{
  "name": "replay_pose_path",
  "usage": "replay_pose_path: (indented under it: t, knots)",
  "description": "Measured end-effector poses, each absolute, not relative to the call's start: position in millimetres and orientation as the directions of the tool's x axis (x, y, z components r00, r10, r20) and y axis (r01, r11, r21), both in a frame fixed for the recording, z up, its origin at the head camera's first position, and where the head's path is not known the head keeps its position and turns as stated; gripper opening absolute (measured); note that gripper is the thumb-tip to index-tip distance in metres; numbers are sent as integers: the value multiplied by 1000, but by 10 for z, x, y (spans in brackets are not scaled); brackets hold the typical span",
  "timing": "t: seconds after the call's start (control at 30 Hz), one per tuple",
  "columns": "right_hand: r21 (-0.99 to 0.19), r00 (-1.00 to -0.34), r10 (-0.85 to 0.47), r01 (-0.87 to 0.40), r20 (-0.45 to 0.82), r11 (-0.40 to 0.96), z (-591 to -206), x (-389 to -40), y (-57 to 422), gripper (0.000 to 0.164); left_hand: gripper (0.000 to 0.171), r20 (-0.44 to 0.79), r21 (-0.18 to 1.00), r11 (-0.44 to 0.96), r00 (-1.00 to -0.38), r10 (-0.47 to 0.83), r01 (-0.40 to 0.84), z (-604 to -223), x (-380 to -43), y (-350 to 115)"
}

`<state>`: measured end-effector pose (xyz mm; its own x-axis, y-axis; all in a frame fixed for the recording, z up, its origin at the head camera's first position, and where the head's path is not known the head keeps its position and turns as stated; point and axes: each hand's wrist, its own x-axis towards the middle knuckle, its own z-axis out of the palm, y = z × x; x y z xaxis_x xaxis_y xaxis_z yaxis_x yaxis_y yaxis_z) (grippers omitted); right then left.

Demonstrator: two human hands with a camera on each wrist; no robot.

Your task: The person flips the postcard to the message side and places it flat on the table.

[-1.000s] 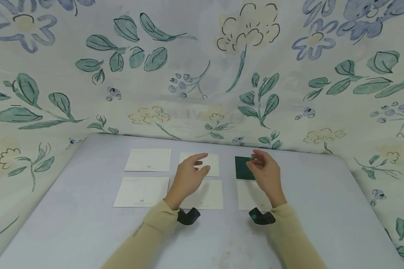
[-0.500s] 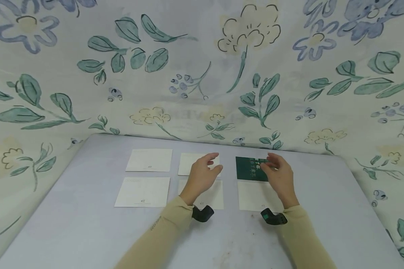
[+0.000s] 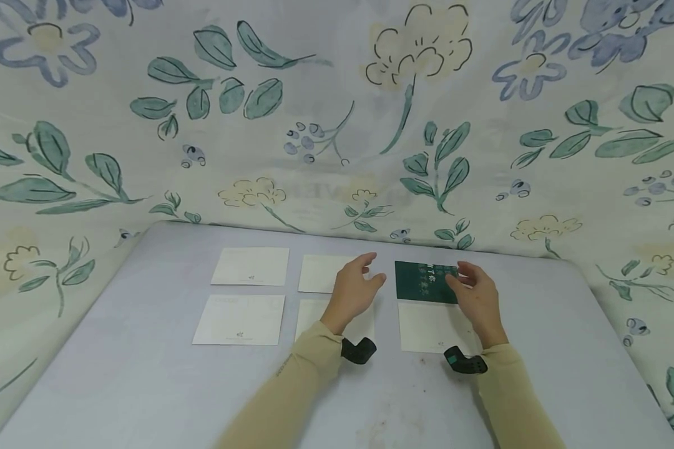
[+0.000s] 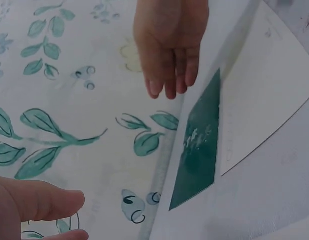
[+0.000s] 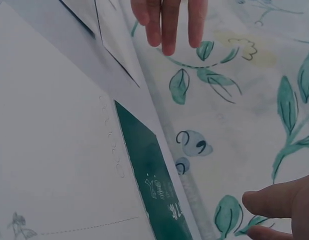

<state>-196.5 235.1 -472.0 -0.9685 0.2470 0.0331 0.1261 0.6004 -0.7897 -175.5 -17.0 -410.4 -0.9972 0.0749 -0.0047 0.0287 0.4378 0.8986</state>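
Observation:
A dark green card point(image 3: 425, 282) with pale lettering lies at the back right of the card rows. My right hand point(image 3: 479, 299) hovers at its right end, fingers loosely bent and overlapping it in the head view. In the right wrist view, that hand's thumb point(image 5: 274, 199) stands apart from the finger below, with nothing between them. My left hand point(image 3: 355, 288) hangs over the middle column, relaxed and holding nothing, covering parts of two cream cards there. Directly in front of the green card lies a cream card point(image 3: 432, 327), partly behind my right wrist.
Two cream cards lie at the left, a back one point(image 3: 249, 267) and a front one point(image 3: 239, 320). Parts of the middle back card point(image 3: 317, 274) and middle front card point(image 3: 310, 312) show. A floral cloth point(image 3: 337, 125) rises behind the white table point(image 3: 118, 349). Each wrist wears a black camera.
Both hands have moved right. The right hand has slid off the green card toward its right end, uncovering its lettering, and the left hand has come nearer the green card. The cards lie where they were.

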Motion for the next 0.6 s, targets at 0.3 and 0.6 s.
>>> replay_pose_path:
  t: [0.3,0.6]
  knots:
    - [-792,-957,280,226,-73,567,-4428,-1839,2238,56,48,-23,893,450,-998,65,9,-4200,-1820,10]
    - [-703,-954,273,279,-125,654,-4404,-1821,2296,57,50,-39,855,518,-998,50,-8,-4251,-1809,193]
